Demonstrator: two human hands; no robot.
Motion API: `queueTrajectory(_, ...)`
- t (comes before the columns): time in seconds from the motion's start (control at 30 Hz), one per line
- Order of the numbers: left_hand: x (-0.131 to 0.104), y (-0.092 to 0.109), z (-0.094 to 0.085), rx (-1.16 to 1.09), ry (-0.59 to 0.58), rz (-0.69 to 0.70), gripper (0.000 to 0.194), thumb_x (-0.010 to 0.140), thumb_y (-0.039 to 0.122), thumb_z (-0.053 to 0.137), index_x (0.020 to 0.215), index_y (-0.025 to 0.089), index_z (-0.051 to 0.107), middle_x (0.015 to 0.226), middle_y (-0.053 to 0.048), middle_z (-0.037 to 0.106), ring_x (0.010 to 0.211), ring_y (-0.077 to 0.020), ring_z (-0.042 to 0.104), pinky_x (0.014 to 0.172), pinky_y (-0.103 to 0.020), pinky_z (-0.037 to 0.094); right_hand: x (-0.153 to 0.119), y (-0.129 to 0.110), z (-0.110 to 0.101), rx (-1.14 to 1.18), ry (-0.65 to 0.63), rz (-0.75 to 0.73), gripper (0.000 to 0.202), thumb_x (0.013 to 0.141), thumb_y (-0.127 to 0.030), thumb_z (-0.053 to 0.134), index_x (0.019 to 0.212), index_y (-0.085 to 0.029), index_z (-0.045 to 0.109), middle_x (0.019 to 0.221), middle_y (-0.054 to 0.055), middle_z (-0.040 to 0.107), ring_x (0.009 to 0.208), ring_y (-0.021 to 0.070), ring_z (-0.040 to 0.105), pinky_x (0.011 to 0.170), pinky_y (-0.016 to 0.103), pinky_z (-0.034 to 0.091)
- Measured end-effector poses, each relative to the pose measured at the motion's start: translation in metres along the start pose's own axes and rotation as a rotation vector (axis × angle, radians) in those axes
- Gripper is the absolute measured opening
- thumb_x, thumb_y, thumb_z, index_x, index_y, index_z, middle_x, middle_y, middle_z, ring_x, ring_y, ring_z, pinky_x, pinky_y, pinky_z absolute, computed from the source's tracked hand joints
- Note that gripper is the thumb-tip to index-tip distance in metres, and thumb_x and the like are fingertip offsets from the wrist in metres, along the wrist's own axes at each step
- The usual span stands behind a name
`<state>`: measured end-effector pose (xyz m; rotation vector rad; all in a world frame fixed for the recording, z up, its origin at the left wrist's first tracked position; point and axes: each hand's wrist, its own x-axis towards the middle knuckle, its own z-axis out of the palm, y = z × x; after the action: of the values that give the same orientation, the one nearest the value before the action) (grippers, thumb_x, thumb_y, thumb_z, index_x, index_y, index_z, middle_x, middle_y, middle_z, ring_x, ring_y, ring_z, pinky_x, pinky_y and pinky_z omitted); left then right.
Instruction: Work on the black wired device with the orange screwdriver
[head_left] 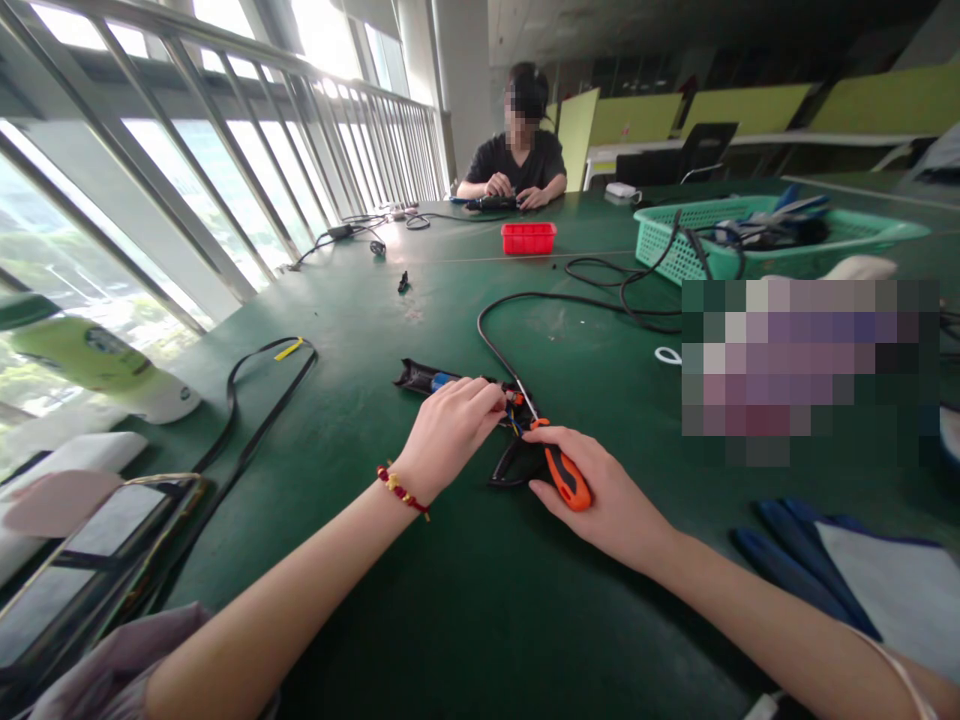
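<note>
One bench (375,650) bears the black casing (415,377), likely light and stiff, best held by its barrel; the left grip (459,418), nearly closed, pinches down on it. The right grip (600,490) curls snugly round the screwdriver (568,480), its shaft by delicate wires (514,428) beside the left fingertips.

2 forearms (300,570) converging ahead; left hand (454,425) palm-down, fingers (484,395) bent; right hand (600,490) curled closed.
</note>
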<state>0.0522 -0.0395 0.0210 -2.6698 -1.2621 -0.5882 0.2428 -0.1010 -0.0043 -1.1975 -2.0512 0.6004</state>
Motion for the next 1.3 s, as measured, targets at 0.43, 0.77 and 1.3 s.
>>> queueTrajectory(0.43,0.000,-0.007,-0.004,0.168,-0.018,0.184,0.026,0.093,0.029,0.039,0.095,0.022,0.064,0.094,-0.005,0.060,0.083,-0.0165,0.052,0.073,-0.030,0.040,-0.003,-0.003,-0.005,0.218,0.264,0.054,0.031,0.084,-0.026,0.053,0.114,-0.023,0.050,0.091,0.002,0.061,0.080,0.0152,0.061,0.075,0.028,0.049)
queueTrajectory(0.77,-0.009,-0.073,0.007,-0.033,-0.077,-0.048,0.054,0.086,0.051,0.044,0.131,0.019,0.044,0.123,-0.007,0.054,0.115,-0.0210,0.047,0.108,-0.042,0.024,-0.011,-0.007,-0.002,0.138,0.453,-0.092,0.024,0.075,-0.016,0.059,0.095,-0.024,0.048,0.080,-0.002,0.056,0.057,0.0100,0.055,0.052,0.022,0.046)
queueTrajectory(1.3,-0.006,-0.041,0.011,0.042,-0.033,-0.095,0.032,0.085,0.043,0.051,0.107,0.020,0.055,0.100,-0.005,0.056,0.089,-0.0192,0.055,0.081,-0.032,0.041,-0.014,-0.003,-0.004,0.171,0.505,-0.028,0.006,0.080,-0.020,0.054,0.081,-0.022,0.048,0.062,-0.005,0.049,0.048,0.0097,0.046,0.046,0.023,0.039)
